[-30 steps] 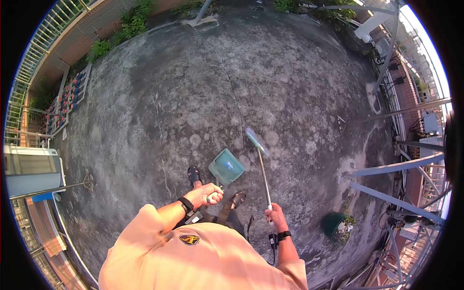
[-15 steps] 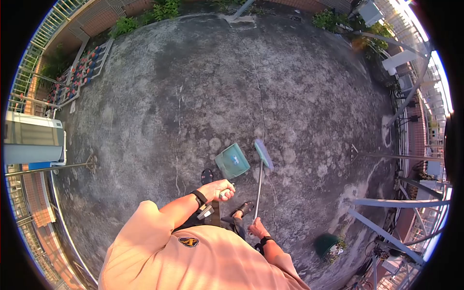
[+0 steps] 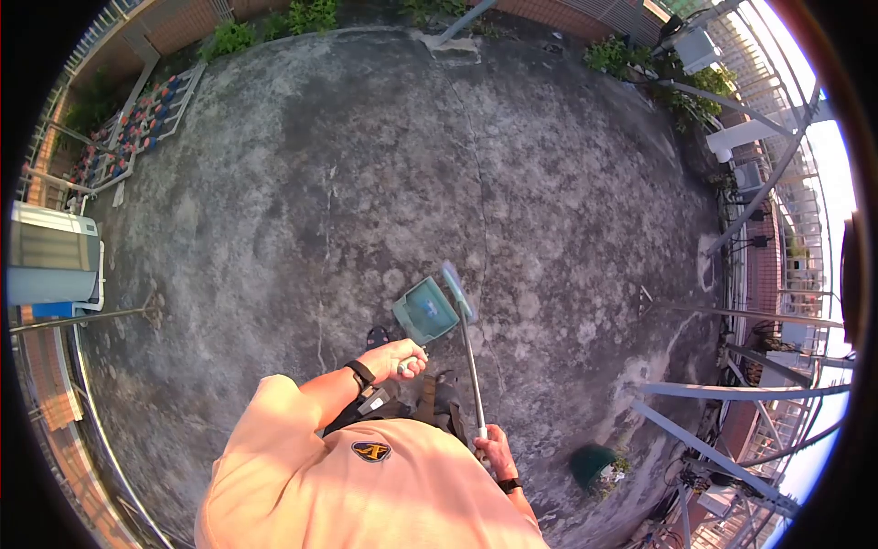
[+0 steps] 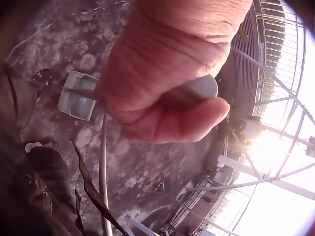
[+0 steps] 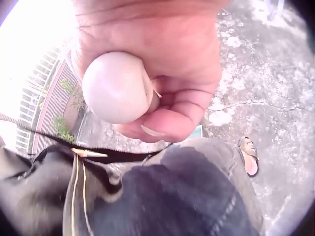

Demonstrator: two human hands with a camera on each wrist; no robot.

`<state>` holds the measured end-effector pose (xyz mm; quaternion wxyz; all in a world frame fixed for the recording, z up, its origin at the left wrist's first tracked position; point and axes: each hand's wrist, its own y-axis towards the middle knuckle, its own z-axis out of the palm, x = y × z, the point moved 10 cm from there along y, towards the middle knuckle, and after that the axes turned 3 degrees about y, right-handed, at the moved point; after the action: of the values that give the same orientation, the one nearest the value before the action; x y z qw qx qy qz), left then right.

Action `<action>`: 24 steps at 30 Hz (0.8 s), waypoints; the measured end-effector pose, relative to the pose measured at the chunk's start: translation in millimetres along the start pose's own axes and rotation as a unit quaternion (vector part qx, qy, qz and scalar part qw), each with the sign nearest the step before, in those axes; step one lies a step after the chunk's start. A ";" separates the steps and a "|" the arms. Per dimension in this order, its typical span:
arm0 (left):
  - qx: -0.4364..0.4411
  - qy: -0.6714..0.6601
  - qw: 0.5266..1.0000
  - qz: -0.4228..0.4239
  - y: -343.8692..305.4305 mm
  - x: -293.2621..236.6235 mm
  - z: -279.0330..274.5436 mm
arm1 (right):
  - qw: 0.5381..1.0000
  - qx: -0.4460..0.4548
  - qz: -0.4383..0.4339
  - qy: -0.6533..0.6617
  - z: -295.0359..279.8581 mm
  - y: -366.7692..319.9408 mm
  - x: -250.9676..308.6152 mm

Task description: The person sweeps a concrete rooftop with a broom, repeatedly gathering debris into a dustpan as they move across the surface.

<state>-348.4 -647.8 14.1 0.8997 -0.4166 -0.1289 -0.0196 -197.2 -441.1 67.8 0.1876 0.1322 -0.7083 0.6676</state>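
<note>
A long-handled green dustpan (image 3: 416, 322) stands on the concrete in front of the person's feet, a small pale scrap visible inside it. The left hand (image 3: 400, 360) grips the top of its handle; in the left wrist view the rounded handle end (image 4: 204, 87) pokes out of the curled fingers. The right hand (image 3: 497, 451) holds a broom by its metal handle (image 3: 473, 375), low at the person's right side. Close along the dustpan's right side lies the broom head (image 3: 459, 293), with pale bristles. A white rounded handle end (image 5: 115, 88) shows in the right wrist view.
A green pot (image 3: 591, 467) with a plant lies at the right. Metal struts (image 3: 732, 391) slant down to the floor there. Along the left side are a grey box unit (image 3: 55, 256) and a pole (image 3: 82, 319). Weeds (image 3: 311, 16) grow by the far wall.
The broom head has swung in from the right, closing the gap to the dustpan's side. The right hand has come lower and nearer the body. The left hand keeps its grip on the dustpan.
</note>
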 end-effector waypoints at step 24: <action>-0.115 0.008 0.993 0.038 -20.5 -135.5 30.9 | 0.968 0.123 -0.012 -0.218 -7.9 185.3 66.3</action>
<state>-488.9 -647.6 14.8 0.8471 -0.5214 -0.1030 -0.0034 -336.9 -415.3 -68.6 0.0191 0.3045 -0.6433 0.7022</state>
